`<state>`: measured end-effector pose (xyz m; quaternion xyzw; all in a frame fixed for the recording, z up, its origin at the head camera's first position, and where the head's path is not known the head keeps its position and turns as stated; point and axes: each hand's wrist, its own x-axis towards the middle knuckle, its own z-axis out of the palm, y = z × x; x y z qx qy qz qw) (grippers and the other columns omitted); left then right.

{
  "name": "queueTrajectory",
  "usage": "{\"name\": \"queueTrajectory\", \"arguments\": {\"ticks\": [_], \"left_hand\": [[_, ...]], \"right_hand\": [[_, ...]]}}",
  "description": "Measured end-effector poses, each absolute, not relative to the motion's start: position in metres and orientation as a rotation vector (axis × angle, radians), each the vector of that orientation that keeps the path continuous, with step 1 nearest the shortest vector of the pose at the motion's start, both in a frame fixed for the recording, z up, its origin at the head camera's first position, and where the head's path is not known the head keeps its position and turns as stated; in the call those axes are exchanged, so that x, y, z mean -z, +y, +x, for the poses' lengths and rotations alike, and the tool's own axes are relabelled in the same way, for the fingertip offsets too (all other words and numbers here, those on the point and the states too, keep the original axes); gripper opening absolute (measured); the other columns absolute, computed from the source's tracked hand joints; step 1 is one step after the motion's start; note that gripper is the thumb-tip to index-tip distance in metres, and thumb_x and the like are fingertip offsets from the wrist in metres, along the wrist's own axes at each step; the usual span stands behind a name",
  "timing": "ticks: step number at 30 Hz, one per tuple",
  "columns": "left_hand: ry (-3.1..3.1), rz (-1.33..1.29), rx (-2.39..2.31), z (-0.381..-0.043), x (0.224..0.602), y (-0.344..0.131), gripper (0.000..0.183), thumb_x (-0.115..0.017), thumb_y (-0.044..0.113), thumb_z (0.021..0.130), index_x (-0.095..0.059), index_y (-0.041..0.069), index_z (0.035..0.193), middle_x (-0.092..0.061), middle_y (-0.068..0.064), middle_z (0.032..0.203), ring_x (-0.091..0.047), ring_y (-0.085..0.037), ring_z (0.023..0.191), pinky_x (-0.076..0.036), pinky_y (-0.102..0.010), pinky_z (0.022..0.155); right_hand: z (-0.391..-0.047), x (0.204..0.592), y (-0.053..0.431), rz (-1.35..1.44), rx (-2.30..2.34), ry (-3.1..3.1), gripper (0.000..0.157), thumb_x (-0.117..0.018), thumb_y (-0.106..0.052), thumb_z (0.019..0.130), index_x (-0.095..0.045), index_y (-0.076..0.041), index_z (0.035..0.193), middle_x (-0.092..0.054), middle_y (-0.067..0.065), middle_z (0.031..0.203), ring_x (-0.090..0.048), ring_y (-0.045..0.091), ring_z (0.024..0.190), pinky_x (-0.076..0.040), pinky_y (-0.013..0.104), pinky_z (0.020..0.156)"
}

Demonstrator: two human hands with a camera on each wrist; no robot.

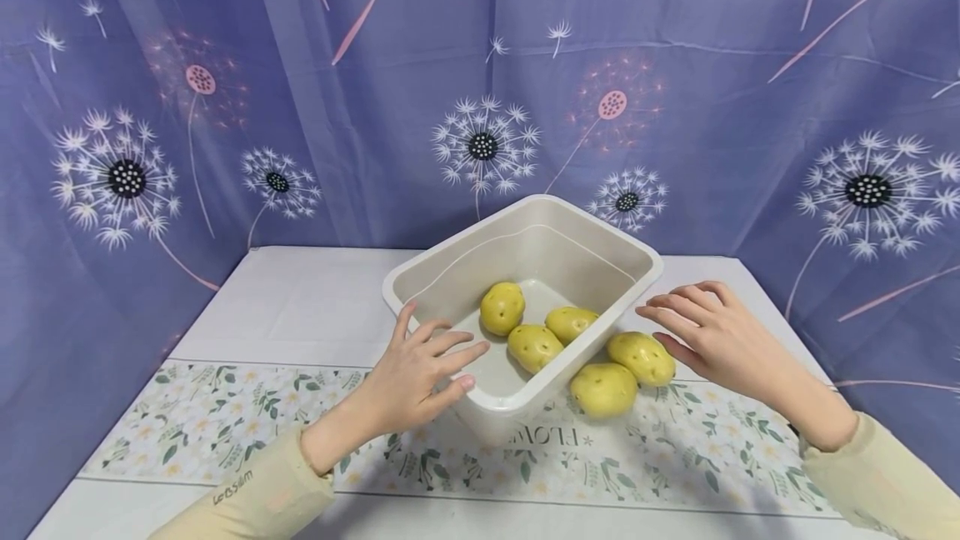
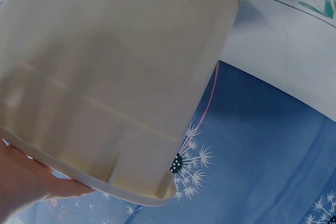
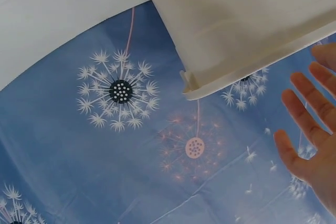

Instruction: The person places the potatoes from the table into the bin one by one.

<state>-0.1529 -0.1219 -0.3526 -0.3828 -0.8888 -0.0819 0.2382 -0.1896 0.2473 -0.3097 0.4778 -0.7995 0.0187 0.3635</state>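
An off-white plastic bin (image 1: 525,396) stands turned at an angle on the table, its corner toward me. Inside lie three yellow potatoes: one potato (image 1: 502,308) at the left, one (image 1: 535,347) at the front, and one (image 1: 572,324) partly hidden by the right wall. Outside that wall, two more potatoes (image 1: 603,390) (image 1: 641,358) rest side by side. With fingers spread, my left hand (image 1: 420,373) is at the bin's left front rim, fingertips reaching over it. My right hand (image 1: 708,336), palm bare in the right wrist view, hovers beside the outer potatoes, holding nothing.
A floral runner (image 1: 247,415) crosses the white table (image 1: 300,298) in front. Behind the table and at both sides hangs a blue curtain (image 1: 375,132) with dandelion prints. The bin's far corner stands close to it.
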Motion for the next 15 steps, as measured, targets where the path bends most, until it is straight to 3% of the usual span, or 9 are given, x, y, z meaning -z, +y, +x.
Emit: {"name": "queueTrajectory", "arguments": {"ticks": [15], "left_hand": [[-2.433, -1.051, 0.225, -0.1527, 0.3522, -0.1221, 0.051, -0.017, 0.047, 0.095, -0.054, 0.026, 0.123, -0.061, 0.002, 0.116, -0.048, -0.022, 0.111, -0.015, -0.064, 0.100]], "right_hand": [[-0.1848, 0.3183, 0.2555, 1.249, -0.044, -2.049, 0.039, -0.032, -0.030, 0.096, -0.063, -0.007, 0.104, -0.063, 0.006, 0.092, -0.055, 0.025, 0.084, -0.037, 0.042, 0.078]]}}
